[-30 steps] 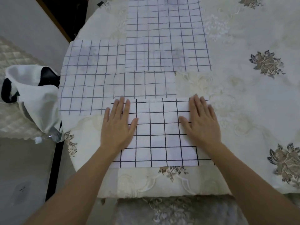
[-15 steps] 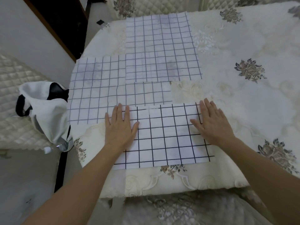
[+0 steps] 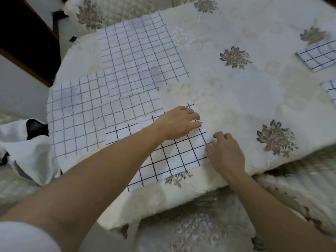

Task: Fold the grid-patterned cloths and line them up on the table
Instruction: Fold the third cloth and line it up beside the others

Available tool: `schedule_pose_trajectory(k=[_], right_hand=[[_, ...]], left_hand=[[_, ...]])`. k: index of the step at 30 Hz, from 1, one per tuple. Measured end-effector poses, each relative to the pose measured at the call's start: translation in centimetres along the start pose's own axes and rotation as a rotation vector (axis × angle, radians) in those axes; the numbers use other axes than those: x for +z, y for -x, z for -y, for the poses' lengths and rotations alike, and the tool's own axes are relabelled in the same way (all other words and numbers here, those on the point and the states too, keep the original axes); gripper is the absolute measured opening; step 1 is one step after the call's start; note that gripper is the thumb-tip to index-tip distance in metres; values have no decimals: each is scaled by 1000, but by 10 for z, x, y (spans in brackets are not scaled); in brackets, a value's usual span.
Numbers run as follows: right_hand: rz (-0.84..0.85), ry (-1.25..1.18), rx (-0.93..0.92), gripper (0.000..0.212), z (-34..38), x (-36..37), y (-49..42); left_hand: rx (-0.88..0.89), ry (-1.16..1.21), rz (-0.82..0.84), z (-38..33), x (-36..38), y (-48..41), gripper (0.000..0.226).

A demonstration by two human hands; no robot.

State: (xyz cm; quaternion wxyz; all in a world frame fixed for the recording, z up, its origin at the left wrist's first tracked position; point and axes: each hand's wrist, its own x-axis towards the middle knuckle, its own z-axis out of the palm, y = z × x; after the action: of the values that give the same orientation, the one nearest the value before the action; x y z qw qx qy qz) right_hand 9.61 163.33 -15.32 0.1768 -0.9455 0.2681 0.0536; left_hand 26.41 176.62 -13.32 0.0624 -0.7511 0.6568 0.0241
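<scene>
Because the white cloth with the bold black grid (image 3: 169, 153) appears thin, light and limp, expect it to hold no shape of its own. It will likely sag, crease and drag wherever you leave it unsupported. It lies flat at the near edge of the surface (image 3: 245, 91), which is covered with a cream, flower-embroidered tablecloth (image 3: 272, 24). Its near corner reaches the rim, and its far edge meets the pale grey-grid cloths (image 3: 138, 57) spread flat on the far left.

State of each grip:
- The left grip (image 3: 178, 122) is released. Its fingers are extended and lie on the far right corner of the cloth, pinning it down.
- The right grip (image 3: 225, 153) has its fingers curled at the right edge of the cloth, with the thumb against it. It appears to pinch that edge.

Take hold at edges and corners, not at the middle. A pinch at one corner alone will probably let the rest trail, so take two corners of the same edge and carry them over together. The textured tablecloth probably offers some friction, so lift rather than slide. Nothing here looks fragile, and firm pressure along a fold should do no harm. Use the printed grid lines as guides for a straight fold.

Further black-grid cloths (image 3: 318, 57) lie well apart, at the right edge of view.
</scene>
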Motion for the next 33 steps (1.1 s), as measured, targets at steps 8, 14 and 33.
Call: schedule_pose_trajectory(k=[8,14,33], right_hand=[[-65,-127,100,36,9,14,6],[19,-134,207,44,14,11,2],[153,-492,252,19,-32,-26,-37]], left_hand=[[175,24,127,5,-1,-45,37],[135,6,295,6,-12,-60,45],[181,81,415,-5,-18,-117,34]])
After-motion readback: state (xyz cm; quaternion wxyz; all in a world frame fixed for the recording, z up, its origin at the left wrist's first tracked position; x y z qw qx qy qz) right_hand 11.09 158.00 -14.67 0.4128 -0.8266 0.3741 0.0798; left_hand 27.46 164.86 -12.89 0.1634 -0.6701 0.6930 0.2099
